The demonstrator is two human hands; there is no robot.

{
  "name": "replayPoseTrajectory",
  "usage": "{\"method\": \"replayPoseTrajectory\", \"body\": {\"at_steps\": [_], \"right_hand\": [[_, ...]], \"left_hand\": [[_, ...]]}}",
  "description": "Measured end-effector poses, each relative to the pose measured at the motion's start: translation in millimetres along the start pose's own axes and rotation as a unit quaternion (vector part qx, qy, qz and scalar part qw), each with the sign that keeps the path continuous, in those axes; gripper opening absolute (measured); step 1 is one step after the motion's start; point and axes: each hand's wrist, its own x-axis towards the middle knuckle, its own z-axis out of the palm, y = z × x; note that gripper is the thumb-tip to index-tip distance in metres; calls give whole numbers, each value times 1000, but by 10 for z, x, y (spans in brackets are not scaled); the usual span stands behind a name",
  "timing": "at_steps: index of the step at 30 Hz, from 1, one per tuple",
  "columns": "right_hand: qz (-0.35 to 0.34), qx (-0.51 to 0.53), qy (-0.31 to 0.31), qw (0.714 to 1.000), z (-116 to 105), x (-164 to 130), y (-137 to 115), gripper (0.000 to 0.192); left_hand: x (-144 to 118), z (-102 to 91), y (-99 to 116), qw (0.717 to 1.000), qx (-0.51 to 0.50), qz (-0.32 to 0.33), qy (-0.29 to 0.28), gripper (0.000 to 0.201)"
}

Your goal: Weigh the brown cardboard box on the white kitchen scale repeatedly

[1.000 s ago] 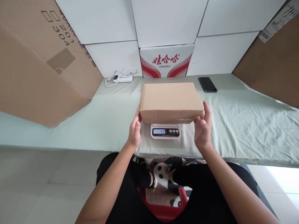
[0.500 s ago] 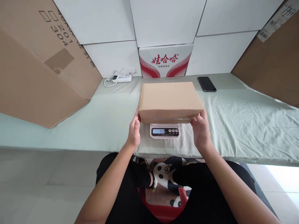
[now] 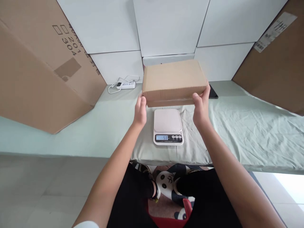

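Note:
Between my two hands a closed brown cardboard box (image 3: pixel 174 80) is held in the air, slightly tilted, its right end a little higher. My left hand (image 3: pixel 140 110) is closed on its left end, thumb on the near side. At the right end my right hand (image 3: pixel 201 104) grips the near corner, with most of the fingers hidden behind. Below and nearer to me, a white digital kitchen scale (image 3: pixel 168 122) lies on the green cloth with a bare platform. Its lit display reads what looks like 53.
A green cloth (image 3: pixel 114 133) covers the table. Large cardboard boxes flank it at left (image 3: pixel 42 79) and right (image 3: pixel 280 63). A white power strip with a cable (image 3: pixel 125 85) lies back left. A black phone (image 3: pixel 213 91) is partly hidden behind my right hand. White boxes (image 3: pixel 166 25) stand behind.
The cardboard box has been lifted up and away from the scale, uncovering its platform. Both hands moved with it. The box now hides most of the printed carton behind and part of the phone.

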Motion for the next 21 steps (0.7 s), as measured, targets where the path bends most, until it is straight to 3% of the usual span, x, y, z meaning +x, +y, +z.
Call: {"method": "replayPoseTrajectory", "body": {"at_steps": [4,10,15,21], "right_hand": [[26,28,35,999,231,315,313,100],[41,48,39,997,457,238,804,102],[42,67,24,997,437,209,969,94],[86,71,43,993,454,184,1078,85]], "left_hand": [[425,95,-335,998,-21,-31,57,86],[431,43,-763,991,29,-90,93,88],[411,28,-904,988,57,-112,91,85],[428,32,-923,981,92,-157,69,77]]}}
